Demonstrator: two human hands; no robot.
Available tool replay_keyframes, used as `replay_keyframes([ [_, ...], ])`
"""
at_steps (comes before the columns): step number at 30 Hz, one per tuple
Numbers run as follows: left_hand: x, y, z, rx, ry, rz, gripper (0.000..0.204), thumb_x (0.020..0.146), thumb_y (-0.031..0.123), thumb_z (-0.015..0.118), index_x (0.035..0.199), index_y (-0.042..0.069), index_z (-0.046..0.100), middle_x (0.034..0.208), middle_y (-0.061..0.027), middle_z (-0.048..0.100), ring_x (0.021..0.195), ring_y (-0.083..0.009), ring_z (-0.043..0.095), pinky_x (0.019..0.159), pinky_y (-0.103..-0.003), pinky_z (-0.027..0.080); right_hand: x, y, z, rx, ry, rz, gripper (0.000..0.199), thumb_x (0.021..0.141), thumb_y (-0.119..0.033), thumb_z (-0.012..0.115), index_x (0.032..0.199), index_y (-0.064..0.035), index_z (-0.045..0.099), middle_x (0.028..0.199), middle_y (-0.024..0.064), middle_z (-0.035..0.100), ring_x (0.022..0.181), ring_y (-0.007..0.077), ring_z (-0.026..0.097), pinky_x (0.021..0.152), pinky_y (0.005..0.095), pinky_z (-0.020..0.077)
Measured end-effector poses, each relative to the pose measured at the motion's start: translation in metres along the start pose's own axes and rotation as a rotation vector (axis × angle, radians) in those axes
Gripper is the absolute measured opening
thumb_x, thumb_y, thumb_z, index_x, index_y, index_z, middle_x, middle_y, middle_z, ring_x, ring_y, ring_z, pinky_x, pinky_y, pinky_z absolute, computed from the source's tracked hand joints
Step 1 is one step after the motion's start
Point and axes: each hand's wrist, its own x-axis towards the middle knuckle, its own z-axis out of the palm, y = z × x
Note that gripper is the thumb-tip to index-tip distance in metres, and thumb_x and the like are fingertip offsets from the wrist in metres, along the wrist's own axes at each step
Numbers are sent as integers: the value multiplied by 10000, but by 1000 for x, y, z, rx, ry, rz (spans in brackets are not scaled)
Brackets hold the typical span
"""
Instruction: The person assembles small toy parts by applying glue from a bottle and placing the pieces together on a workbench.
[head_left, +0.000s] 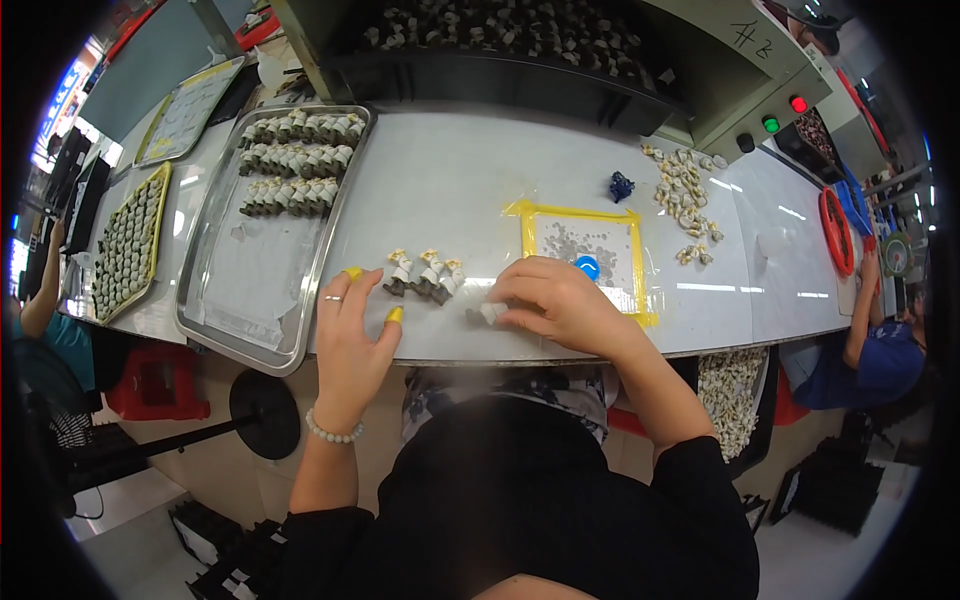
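Note:
My right hand [560,305] pinches a small whitish figure [490,313] just above the table's front part; motion blur hides its details. To the left of it, a short row of small white-and-grey-green figures [430,278] with yellowish tops stands on the table. My left hand [350,325] is beside that row, its thumb and fingers apart and nothing between them. Yellow covers sit on its thumb and one fingertip. Right of centre, partly behind my right hand, lies a yellow-taped square [640,255] with greyish spots and a round blue cap [587,268].
A metal tray [300,335] at the left bears rows of similar figures. A blue lump [621,186] and a scatter of white-and-gold pieces [682,190] lie at the right. A dark bin [480,85] of parts spans the back. Co-workers sit at both sides.

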Motion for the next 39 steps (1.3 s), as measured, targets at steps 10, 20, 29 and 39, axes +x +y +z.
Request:
replay_keyframes([
  [10, 21, -21, 10, -44, -146, 96, 328, 692, 27, 621, 1018, -4, 607, 989, -143, 570, 925, -309, 518, 820, -380, 441, 17, 0, 7, -110, -4, -87, 224, 717, -77, 702, 930, -60, 633, 972, 63, 612, 901, 268, 585, 773, 358, 468],
  [20, 35, -14, 19, -119, -189, 41, 262, 709, 63, 616, 962, -8, 606, 873, -117, 563, 829, -287, 513, 736, -374, 434, 20, -2, 11, -137, 48, -120, 218, 720, -77, 699, 928, -69, 634, 990, 59, 607, 910, 262, 580, 780, 362, 468],
  [29, 34, -7, 11, -170, -300, -11, 345, 678, 104, 676, 994, 1, 584, 925, -120, 589, 933, -284, 533, 798, -348, 439, 19, -11, 17, -153, 81, -123, 205, 729, -72, 687, 929, -88, 645, 955, 57, 602, 902, 265, 576, 788, 359, 460],
  [39, 21, 10, 17, -119, -269, 122, 490, 607, 171, 748, 1030, 42, 536, 1116, -153, 504, 1049, -319, 479, 864, -397, 399, 20, -9, 21, -182, 131, -87, 202, 714, -68, 688, 906, -80, 627, 936, 50, 605, 888, 250, 578, 769, 360, 461],
])
